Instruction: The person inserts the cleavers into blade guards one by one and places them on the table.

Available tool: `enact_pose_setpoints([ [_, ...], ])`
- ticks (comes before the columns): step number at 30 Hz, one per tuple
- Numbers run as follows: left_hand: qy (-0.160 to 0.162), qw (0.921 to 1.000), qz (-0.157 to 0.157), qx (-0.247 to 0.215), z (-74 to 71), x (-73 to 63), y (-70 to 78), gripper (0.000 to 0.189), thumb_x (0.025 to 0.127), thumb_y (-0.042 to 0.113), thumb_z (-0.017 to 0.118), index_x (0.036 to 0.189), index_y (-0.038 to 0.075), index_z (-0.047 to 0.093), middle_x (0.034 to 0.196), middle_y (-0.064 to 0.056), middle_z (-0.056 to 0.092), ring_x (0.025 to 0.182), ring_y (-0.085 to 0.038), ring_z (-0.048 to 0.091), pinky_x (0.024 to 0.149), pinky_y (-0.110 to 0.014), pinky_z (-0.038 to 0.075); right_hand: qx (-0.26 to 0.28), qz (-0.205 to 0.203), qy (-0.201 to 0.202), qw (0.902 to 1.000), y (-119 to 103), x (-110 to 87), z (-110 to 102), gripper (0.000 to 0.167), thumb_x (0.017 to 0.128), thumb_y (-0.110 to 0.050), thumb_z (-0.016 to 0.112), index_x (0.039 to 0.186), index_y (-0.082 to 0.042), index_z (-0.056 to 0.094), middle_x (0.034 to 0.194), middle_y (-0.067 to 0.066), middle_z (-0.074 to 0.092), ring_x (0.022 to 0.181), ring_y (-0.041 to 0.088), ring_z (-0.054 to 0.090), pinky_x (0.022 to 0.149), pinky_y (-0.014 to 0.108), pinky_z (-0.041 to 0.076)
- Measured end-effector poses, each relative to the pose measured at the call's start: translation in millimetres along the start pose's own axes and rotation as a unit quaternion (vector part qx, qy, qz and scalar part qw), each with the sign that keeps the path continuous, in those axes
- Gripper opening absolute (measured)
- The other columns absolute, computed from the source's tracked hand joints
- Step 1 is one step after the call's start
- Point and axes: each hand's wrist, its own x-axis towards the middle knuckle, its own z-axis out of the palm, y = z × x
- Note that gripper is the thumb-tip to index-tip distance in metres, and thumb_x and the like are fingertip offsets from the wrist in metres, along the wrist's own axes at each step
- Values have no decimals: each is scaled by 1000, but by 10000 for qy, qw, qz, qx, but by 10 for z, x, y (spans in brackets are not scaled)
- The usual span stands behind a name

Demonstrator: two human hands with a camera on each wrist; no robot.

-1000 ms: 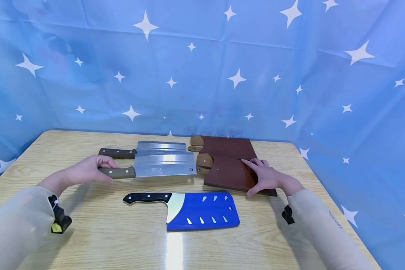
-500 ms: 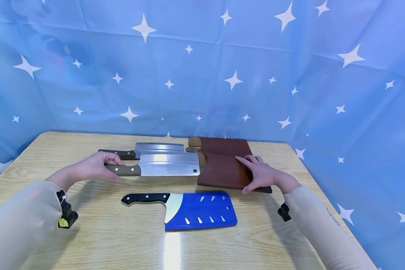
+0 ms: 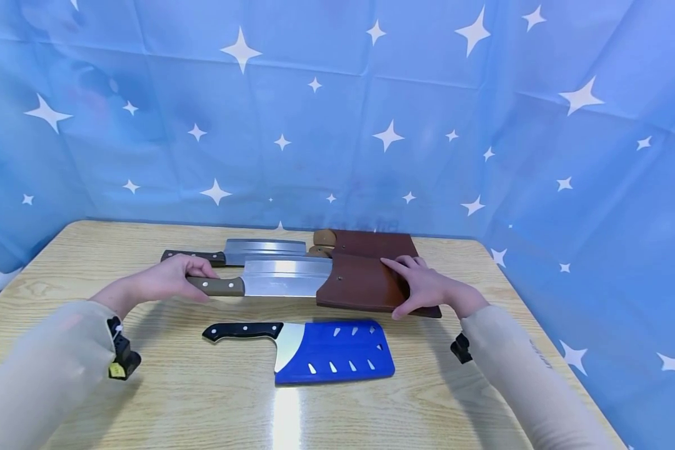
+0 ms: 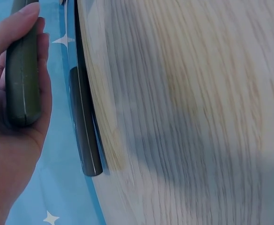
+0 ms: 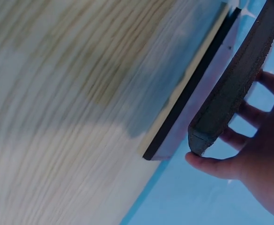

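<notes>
My left hand [image 3: 174,278] grips the olive-brown handle [image 3: 216,287] of a cleaver, thumb along one side in the left wrist view. The cleaver's blade [image 3: 284,276] points right, its far end hidden at the mouth of a brown leather sheath [image 3: 354,281]. My right hand [image 3: 424,287] holds that sheath near its right end, thumb at the near edge, fingers spread over the top. In the right wrist view the sheath [image 5: 235,84] is seen edge-on, apart from the table.
Behind lie a second cleaver [image 3: 264,248] with a dark handle and a second brown sheath [image 3: 377,242]. A black-handled cleaver [image 3: 244,330] in a blue slotted cover [image 3: 337,353] lies in front on the wooden table [image 3: 174,394]. A blue star-patterned cloth [image 3: 315,162] hangs behind.
My left hand has lifted the cleaver and moved it right. My right hand has brought the sheath left. The blade's holed end and the sheath's tan flap are now hidden where they meet.
</notes>
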Motion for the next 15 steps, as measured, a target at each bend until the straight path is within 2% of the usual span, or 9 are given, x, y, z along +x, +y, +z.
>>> enact_pose_setpoints([
  [15,5,9996,-65,266,127,190,33,36,70,11,79,101,3,63,92,-5,72,78,-15,64,70,-25,49,-204,-77,-144,9997,-147,143,-2,111,64,-57,77,150,-16,19,145,17,29,127,40,26,96,63,34],
])
